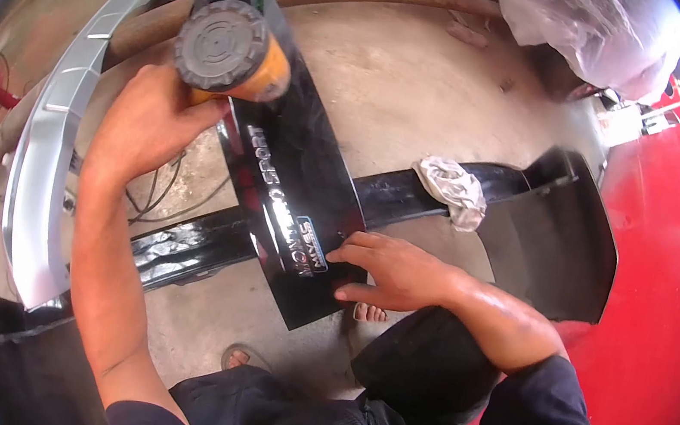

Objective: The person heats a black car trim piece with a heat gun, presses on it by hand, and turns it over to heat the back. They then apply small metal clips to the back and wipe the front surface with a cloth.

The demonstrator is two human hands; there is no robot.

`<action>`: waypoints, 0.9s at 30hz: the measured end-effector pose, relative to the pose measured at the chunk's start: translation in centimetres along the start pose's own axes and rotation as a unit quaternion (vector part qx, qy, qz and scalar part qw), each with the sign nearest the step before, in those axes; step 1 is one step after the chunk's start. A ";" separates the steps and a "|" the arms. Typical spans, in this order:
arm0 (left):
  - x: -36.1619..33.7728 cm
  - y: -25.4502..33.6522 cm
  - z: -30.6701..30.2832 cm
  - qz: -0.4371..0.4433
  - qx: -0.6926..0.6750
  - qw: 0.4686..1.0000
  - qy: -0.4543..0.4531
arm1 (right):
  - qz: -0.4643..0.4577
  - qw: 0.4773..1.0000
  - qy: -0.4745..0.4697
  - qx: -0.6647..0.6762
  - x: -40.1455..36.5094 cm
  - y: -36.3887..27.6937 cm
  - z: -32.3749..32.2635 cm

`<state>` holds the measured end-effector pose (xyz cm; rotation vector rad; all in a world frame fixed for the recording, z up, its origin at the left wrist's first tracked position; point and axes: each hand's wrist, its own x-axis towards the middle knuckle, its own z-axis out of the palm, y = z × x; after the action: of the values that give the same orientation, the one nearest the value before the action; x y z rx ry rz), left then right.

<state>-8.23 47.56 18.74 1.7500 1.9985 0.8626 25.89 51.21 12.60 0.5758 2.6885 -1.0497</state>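
Observation:
My left hand point(144, 124) is closed around the near side of a yellow-and-black power tool point(222, 46) with a round ribbed grey cap. Its fingers are mostly hidden by the tool. A glossy black car trim panel point(316, 135) with silver "SPORT" lettering extends beneath and beside the tool. My right hand point(392, 274) rests at the panel's near end, fingers apart and touching its edge beside a small blue-and-silver badge point(312, 243). The panel lies across a long black car part point(201, 245). What the tool's underside touches is hidden.
A crumpled white rag point(452, 192) lies on the long black part at right. Beyond it is a dark end piece point(557, 243), beside a red panel point(649, 299). A silver curved trim point(45, 145) stands at left. Plastic sheeting point(591, 30) covers something at the back.

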 end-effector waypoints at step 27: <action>-1.4 0.1 -1.5 -0.083 -0.013 0.996 -0.012 | 0.023 0.999 -0.045 0.022 0.6 -0.8 0.1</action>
<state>-8.76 45.85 19.75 1.5458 2.0724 0.8055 25.02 50.77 12.90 0.5820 2.5693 -1.0971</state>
